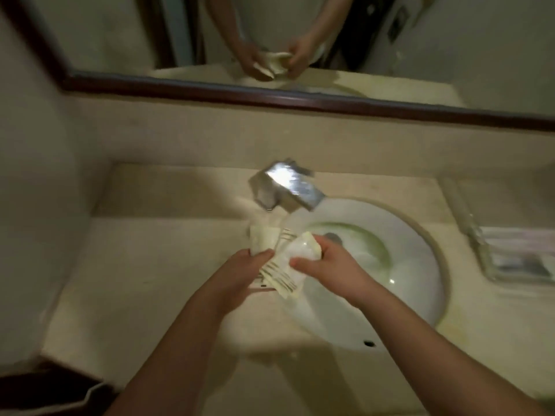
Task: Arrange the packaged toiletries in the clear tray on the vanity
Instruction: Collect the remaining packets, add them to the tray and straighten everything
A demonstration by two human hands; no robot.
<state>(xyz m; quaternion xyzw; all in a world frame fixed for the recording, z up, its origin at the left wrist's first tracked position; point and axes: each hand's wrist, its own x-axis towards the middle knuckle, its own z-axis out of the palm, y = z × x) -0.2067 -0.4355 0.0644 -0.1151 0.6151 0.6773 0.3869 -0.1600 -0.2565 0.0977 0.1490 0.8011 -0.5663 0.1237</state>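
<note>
- Your left hand [240, 274] and right hand [324, 262] are nearest the camera, both forearms reaching in from the bottom edge and meeting over the left rim of the sink.
- Vanity [144, 265]: a beige stone counter with a raised backsplash, set against the wall on your left.
- Mirror [420, 40]: mounted above the backsplash in a dark frame. It reflects both hands and the bundle they hold.
- Sink [414, 265]: a white oval basin recessed in the counter, with greenish staining around the drain.
- Clear tray [482, 259]: sits on the counter right of the sink, well apart from your hands. Flat packaged items lie in it, but they are too blurred to identify.
- Faucet [288, 187]: chrome, behind the basin, with its spout over the bowl.
- Packets [282, 277]: a bundle of cream, striped toiletry packets held between your hands, above the counter edge.
- Left hand: fingers are curled around the bundle's left side.
- Right hand: thumb and fingers pinch the topmost pale packet.
</note>
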